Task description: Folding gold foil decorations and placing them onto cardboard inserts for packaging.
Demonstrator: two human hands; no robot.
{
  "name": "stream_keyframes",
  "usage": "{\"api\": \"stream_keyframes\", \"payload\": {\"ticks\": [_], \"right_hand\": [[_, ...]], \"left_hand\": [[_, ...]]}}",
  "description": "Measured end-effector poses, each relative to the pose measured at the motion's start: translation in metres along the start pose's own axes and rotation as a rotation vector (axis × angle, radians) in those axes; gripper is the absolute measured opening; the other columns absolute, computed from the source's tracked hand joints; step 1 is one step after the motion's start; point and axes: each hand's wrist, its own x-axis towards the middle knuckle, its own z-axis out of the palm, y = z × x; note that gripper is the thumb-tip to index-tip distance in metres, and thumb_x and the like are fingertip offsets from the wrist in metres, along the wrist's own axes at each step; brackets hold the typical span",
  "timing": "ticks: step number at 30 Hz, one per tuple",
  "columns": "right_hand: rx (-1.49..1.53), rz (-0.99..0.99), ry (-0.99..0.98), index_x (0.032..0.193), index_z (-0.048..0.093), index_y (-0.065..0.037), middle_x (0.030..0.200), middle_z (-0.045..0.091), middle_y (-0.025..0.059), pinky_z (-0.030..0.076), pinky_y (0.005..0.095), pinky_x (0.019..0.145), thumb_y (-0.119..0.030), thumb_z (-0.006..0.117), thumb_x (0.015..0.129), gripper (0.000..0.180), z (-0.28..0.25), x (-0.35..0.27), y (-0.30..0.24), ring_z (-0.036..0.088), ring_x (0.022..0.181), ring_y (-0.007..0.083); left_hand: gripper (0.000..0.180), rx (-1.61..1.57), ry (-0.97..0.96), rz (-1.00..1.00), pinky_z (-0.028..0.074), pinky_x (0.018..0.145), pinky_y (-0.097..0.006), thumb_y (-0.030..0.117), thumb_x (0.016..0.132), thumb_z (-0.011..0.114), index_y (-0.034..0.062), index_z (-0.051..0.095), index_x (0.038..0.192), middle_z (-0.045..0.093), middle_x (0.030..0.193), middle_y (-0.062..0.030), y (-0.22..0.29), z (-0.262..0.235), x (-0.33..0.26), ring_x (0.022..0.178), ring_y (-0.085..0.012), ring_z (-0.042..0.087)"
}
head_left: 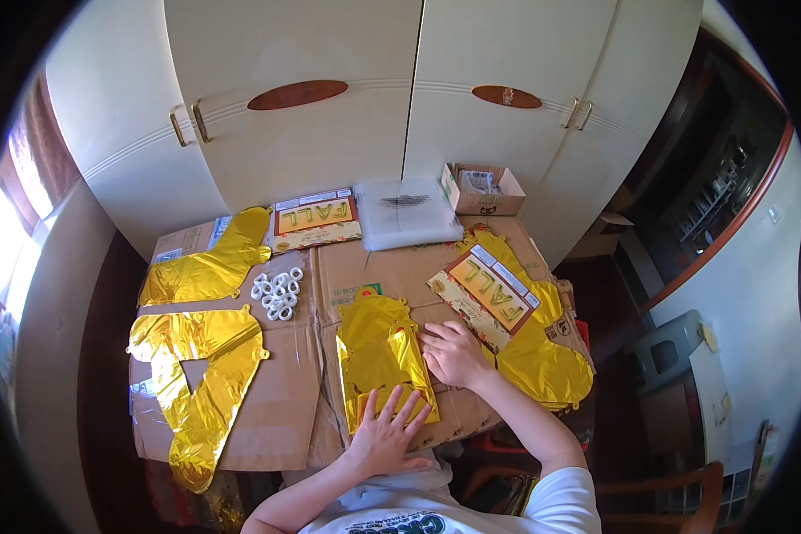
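Gold foil balloon [378,351] lies flat — under both palms, no grip.

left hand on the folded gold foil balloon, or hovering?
Touching. In the head view the left hand lies flat, fingers spread, on the lower end of the folded gold balloon, with no gap visible.

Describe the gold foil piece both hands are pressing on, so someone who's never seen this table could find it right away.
On the flattened cardboard covering the table, look at the near edge, middle. There the folded gold foil balloon lies flat under the left hand and right hand. Unlike the other gold balloons spread at the left and right, it is folded compactly.
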Motion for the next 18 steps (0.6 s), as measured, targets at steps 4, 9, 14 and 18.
{"api": "stream_keyframes", "payload": {"ticks": [4, 9, 14, 18], "right_hand": [[-0.043, 0.029, 0.015, 0.103, 0.072, -0.003, 0.114, 0.070, 0.0070, 0.036, 0.0421, 0.105, -0.021, 0.053, 0.089, 0.030, 0.003, 0.006, 0.002, 0.054, 0.122, 0.0233], [-0.079, 0.149, 0.069, 0.106, 0.071, -0.003, 0.123, 0.066, 0.0087, 0.035, 0.0430, 0.108, -0.023, 0.055, 0.090, 0.030, 0.002, 0.010, 0.000, 0.053, 0.125, 0.0240], [0.099, 0.045, -0.005, 0.121, 0.064, -0.004, 0.129, 0.062, 0.0097, 0.034, 0.0457, 0.111, -0.017, 0.058, 0.090, 0.034, -0.014, -0.010, -0.037, 0.052, 0.128, 0.0229], [0.183, -0.027, -0.154, 0.128, 0.059, -0.005, 0.136, 0.056, 0.0101, 0.032, 0.0475, 0.113, -0.022, 0.058, 0.093, 0.039, -0.006, -0.019, -0.053, 0.048, 0.132, 0.0240]], "left_hand": [[0.096, -0.006, 0.007, -0.002, 0.016, 0.111, -0.066, 0.080, 0.079, 0.043, 0.0167, 0.032, 0.150, 0.030, 0.155, -0.0124, 0.000, 0.001, 0.000, 0.143, -0.0381, 0.024], [0.096, -0.017, 0.044, 0.006, 0.017, 0.111, -0.066, 0.079, 0.078, 0.046, 0.0168, 0.033, 0.150, 0.030, 0.155, -0.0132, -0.001, 0.003, -0.001, 0.143, -0.0387, 0.025], [0.097, -0.023, 0.051, -0.002, 0.017, 0.111, -0.065, 0.080, 0.078, 0.045, 0.0169, 0.032, 0.151, 0.030, 0.155, -0.0134, -0.002, 0.007, -0.004, 0.144, -0.0388, 0.024], [0.098, -0.019, -0.008, -0.011, 0.015, 0.110, -0.069, 0.081, 0.078, 0.042, 0.0170, 0.029, 0.152, 0.028, 0.156, -0.0117, -0.002, 0.010, -0.004, 0.145, -0.0372, 0.021]]}}
